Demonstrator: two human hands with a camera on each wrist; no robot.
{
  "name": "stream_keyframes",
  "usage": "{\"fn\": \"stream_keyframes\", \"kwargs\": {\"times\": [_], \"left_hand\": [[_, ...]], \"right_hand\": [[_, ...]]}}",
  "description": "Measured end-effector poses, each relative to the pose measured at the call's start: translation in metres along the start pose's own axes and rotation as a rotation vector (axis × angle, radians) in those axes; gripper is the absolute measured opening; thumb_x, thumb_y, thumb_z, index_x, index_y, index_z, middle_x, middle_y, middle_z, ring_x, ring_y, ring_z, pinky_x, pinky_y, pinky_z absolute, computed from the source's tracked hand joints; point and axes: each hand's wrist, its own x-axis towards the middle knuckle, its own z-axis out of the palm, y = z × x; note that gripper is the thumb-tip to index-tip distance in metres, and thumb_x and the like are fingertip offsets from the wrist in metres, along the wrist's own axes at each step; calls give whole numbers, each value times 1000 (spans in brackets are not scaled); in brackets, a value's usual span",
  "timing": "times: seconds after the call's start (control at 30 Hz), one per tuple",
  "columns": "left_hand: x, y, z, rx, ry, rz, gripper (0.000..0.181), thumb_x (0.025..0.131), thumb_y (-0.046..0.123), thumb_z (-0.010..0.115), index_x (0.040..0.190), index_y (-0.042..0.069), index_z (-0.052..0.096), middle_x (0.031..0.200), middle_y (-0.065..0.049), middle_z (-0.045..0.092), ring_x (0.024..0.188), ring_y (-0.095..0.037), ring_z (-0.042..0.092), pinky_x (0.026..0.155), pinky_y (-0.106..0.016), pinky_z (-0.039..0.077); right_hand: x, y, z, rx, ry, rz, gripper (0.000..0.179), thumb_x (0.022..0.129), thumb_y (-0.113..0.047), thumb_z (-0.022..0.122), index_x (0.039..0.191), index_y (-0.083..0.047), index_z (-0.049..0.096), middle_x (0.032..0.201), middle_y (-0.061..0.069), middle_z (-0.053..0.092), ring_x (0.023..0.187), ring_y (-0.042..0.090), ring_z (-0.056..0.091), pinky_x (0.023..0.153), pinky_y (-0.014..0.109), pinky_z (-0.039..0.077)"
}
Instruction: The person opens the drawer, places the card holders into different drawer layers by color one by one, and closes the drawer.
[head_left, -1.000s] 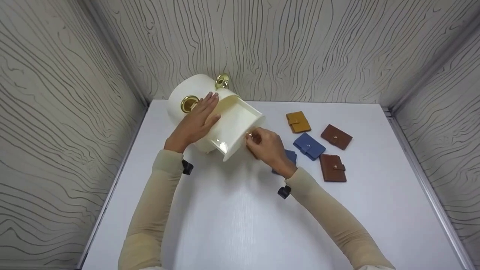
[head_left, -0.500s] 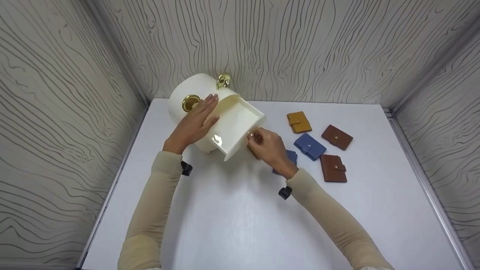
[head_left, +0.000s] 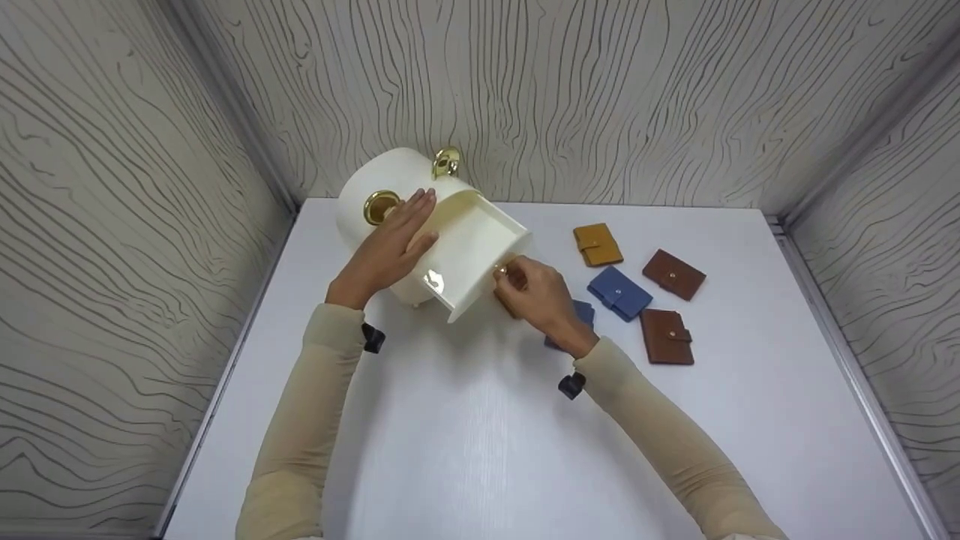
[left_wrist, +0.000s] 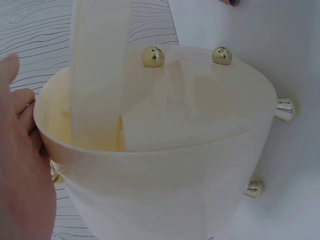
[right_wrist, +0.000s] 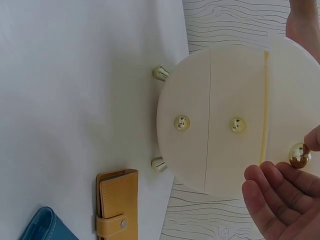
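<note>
Drawer (head_left: 472, 251) unmoved, left hand (head_left: 385, 251) flat against cabinet (head_left: 401, 171), right hand (head_left: 538, 294) pinching gold knob (right_wrist: 300, 154)

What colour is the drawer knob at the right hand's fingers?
Shiny gold; the drawer knob shows best in the right wrist view.

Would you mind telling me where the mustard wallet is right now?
In the head view, the mustard wallet lies on the white table right of centre, to the right of the open drawer and just beyond the fully visible blue wallet.
</note>
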Motion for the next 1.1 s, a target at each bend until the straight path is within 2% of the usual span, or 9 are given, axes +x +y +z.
{"fn": "stream_keyframes", "kwargs": {"times": [0.33,0.57,0.77,0.9,1.1], "left_hand": [[1,-1,2,-3,0,2,68,116,48,36,172,15,17,180,2,14,169,-19,8,139,-40,5],[1,0,2,8,-1,-3,68,116,48,36,172,15,16,181,2,13,169,-20,8,139,-43,7],[1,0,3,42,-7,-2,69,116,49,35,172,15,14,181,2,11,169,-19,6,139,-45,7],[1,1,3,54,-11,-4,70,116,50,34,172,16,12,181,3,9,169,-19,6,139,-44,6],[1,1,4,72,-18,3,71,116,49,34,172,14,10,181,1,7,169,-21,5,139,-43,4]], "right_hand": [[-1,4,-7,54,-15,18,28,107,-36,65,115,-11,75,101,3,77,87,16,70,77,35,62],[7,16,-20,91,53,84,31,110,-36,61,111,-9,76,96,5,77,87,19,71,76,33,60],[18,32,-29,110,107,156,36,112,-33,57,107,-1,75,92,16,77,83,31,75,67,30,54],[24,45,-33,94,112,239,39,113,-36,53,112,-2,73,97,18,76,88,34,76,69,28,53],[29,65,-32,4,70,313,36,113,-34,53,119,-3,71,105,14,74,93,29,72,74,35,55]]}}
